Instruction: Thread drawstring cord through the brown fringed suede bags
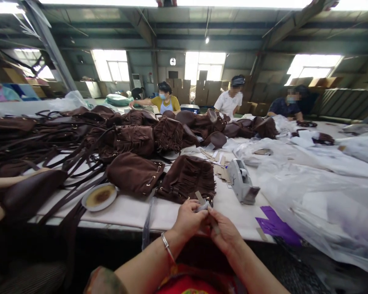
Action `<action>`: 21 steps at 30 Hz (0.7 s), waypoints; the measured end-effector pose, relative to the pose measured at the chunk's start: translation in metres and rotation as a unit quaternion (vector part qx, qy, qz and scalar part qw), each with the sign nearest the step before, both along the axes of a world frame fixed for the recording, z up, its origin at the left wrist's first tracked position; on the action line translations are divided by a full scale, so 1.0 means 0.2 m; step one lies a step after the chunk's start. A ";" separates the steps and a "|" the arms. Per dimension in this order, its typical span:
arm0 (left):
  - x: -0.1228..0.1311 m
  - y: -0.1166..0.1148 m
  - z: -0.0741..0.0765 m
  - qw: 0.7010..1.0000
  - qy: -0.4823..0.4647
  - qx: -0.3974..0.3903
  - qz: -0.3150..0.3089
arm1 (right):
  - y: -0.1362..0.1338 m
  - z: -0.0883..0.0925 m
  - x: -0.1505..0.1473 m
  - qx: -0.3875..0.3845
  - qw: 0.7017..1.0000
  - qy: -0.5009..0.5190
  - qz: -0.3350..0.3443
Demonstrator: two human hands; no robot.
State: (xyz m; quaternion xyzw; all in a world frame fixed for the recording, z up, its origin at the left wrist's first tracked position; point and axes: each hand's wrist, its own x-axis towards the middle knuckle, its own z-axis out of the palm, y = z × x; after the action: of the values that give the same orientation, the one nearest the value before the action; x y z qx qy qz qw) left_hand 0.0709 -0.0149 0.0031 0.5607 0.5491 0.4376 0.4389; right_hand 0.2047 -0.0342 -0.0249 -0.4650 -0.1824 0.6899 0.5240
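One small pale piece point(204, 205) shows below the frame's centre, pinched in the fingertips of our left hand point(188, 218) and right hand point(227, 232), before a fringed brown bag point(188, 176), with our grey tape dispenser point(241, 183) at centre right.

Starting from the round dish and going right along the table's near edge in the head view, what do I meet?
Dish → clear plastic strip → left hand → right hand → purple plastic.

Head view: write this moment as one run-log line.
left hand: holds grey piece | right hand: holds grey piece | just beyond: fringed bag | right of bag: tape dispenser
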 end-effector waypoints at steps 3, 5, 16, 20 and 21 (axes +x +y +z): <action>-0.02 0.01 0.01 0.998 -0.047 -0.042 -0.004 | -0.04 0.03 0.06 0.030 0.993 -0.076 0.084; -0.03 0.02 0.01 0.992 -0.092 -0.086 -0.029 | -0.08 0.04 0.10 0.060 0.979 -0.160 0.108; -0.06 0.04 0.01 0.976 -0.153 -0.122 -0.099 | -0.10 0.20 0.16 0.375 0.789 -0.452 0.183; -0.08 0.04 0.00 0.983 -0.106 -0.098 -0.114 | 0.01 0.20 0.16 0.402 0.761 -0.492 0.127; -0.09 0.04 -0.01 0.985 -0.086 -0.090 -0.117 | 0.04 0.20 0.16 0.404 0.763 -0.492 0.113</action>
State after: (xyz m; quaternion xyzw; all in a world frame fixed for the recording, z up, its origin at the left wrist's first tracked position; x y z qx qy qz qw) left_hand 0.0534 -0.0063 0.0020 0.5399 0.4769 0.3787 0.5811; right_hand 0.2370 -0.0266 0.0154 -0.4619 -0.7282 0.2827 0.4200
